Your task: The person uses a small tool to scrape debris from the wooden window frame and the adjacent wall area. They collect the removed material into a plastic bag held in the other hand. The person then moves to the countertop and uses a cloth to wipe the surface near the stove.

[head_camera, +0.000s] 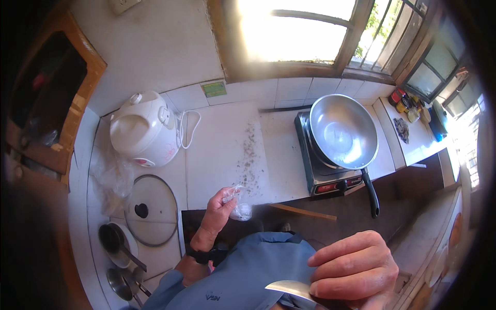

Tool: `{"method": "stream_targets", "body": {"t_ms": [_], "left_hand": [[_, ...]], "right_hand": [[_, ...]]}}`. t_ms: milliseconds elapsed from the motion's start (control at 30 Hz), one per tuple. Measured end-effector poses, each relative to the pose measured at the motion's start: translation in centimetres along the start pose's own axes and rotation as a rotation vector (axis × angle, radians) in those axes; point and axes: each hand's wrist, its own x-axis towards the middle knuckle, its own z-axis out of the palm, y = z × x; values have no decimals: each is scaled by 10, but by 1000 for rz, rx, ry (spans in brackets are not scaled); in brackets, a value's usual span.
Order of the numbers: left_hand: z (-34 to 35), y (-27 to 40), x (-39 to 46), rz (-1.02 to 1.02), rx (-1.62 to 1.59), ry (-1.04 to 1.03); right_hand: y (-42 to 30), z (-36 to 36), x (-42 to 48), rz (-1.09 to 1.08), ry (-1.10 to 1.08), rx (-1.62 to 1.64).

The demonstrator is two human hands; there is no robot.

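Observation:
My left hand [221, 204] pinches the gathered top of a small clear plastic bag [241, 211], whose whitish contents hang just past the counter's front edge. Close to the camera at lower right, my right hand [354, 267] is curled around a knife with a curved metal blade [290, 287]; its handle is hidden by the fingers and the frame's edge. The blade points left, over my blue top. Dark crumbs [250, 151] lie scattered on the white tiled counter [217, 143] beyond my left hand.
A wok [341, 130] rests on a portable gas stove [310, 155], its black handle [371, 193] jutting over the counter edge. At left are a white rice cooker [143, 130], a glass lid [155, 228], plastic bags [116, 174] and ladles [116, 242]. Jars [403, 102] stand at far right.

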Motion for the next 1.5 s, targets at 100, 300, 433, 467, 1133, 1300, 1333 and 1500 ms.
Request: {"method": "stream_targets", "body": {"t_ms": [100, 300, 433, 467, 1133, 1300, 1333, 1500], "left_hand": [[-9, -7, 5, -111, -31, -20], [-26, -16, 12, -98, -122, -44], [-31, -17, 22, -138, -196, -60], [-35, -18, 21, -148, -182, -47], [20, -31, 25, -79, -716, -104], [73, -23, 4, -119, -559, -30], [87, -19, 1, -145, -547, -9], [141, -12, -20, -162, -399, -89]], "right_hand": [[11, 14, 4, -4, -26, 49], [22, 8, 4, 105, -202, 73], [41, 22, -24, 349, 105, -163], [41, 30, -30, 459, 232, -236], [35, -13, -122, 809, 43, -510], [8, -53, -151, 872, 95, -464], [4, -62, -158, 868, 103, -468], [-18, -104, -206, 928, 250, -472]]}}
